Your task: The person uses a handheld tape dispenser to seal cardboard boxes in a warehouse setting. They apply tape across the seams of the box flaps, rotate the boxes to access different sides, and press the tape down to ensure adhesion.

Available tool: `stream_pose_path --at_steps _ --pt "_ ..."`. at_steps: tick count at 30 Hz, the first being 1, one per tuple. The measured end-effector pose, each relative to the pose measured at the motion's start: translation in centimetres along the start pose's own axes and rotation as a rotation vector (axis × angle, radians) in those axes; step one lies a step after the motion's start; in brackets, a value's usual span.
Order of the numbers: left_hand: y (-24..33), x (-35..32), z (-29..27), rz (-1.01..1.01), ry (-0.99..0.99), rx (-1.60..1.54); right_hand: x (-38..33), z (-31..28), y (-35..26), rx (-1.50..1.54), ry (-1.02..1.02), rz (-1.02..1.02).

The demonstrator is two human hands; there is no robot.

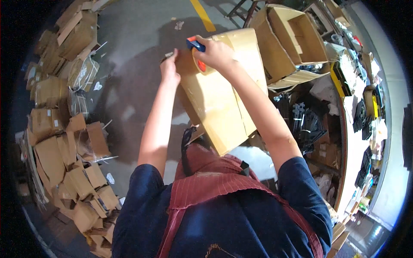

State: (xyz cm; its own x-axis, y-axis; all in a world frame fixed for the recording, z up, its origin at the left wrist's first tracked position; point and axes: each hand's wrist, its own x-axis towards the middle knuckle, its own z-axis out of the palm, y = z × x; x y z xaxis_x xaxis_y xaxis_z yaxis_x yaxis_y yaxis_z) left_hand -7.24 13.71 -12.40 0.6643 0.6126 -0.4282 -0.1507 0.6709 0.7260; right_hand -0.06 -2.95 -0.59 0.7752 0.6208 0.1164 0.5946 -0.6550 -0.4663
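Note:
In front of me, a brown cardboard box (230, 107) sits at a slant, strips of tape along its upper face. Over its far left part, my right hand (217, 53) is closed round the blue and orange handle of a tape dispenser (197, 44). A roll of tape hangs below the fingers, close to the box surface. My left hand (170, 69) is at the box's far left corner, with bent fingers and the thumb raised. Something small and greyish shows at its fingertips, too small to name.
Flattened and folded cartons (77, 185) are heaped along the left. Beyond the box to the right stands a large open carton (297, 38). A cluttered workbench (348, 150) runs down the right, dark parts on the shelf beneath. A yellow line (202, 15) marks the grey floor.

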Motion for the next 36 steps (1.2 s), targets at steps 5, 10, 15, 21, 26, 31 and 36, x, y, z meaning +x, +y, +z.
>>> stream_pose_path --at_steps 5,10,15,21,26,31,36 --pt "2.4 10.8 -1.0 -0.205 -0.027 0.163 10.6 7.0 0.9 -0.063 -0.132 0.054" --pt "2.5 21.2 -4.9 -0.122 0.088 0.094 14.2 12.4 0.2 0.131 0.261 -0.168" --pt "2.2 24.7 -4.7 -0.085 0.304 0.263 8.8 13.2 2.0 0.052 -0.123 0.134" --pt "0.4 32.9 -10.2 -0.209 0.146 0.344 -10.2 10.1 5.7 0.092 -0.137 0.240" --pt "1.6 34.4 -11.5 -0.270 0.119 0.409 -24.6 4.8 7.9 -0.158 -0.295 0.258" --pt "1.7 33.4 -9.5 -0.260 0.134 0.477 -31.6 3.9 9.7 -0.130 -0.345 0.352" --pt "2.1 33.2 -8.4 -0.316 0.162 0.568 -32.1 4.8 11.1 -0.122 -0.283 0.344"
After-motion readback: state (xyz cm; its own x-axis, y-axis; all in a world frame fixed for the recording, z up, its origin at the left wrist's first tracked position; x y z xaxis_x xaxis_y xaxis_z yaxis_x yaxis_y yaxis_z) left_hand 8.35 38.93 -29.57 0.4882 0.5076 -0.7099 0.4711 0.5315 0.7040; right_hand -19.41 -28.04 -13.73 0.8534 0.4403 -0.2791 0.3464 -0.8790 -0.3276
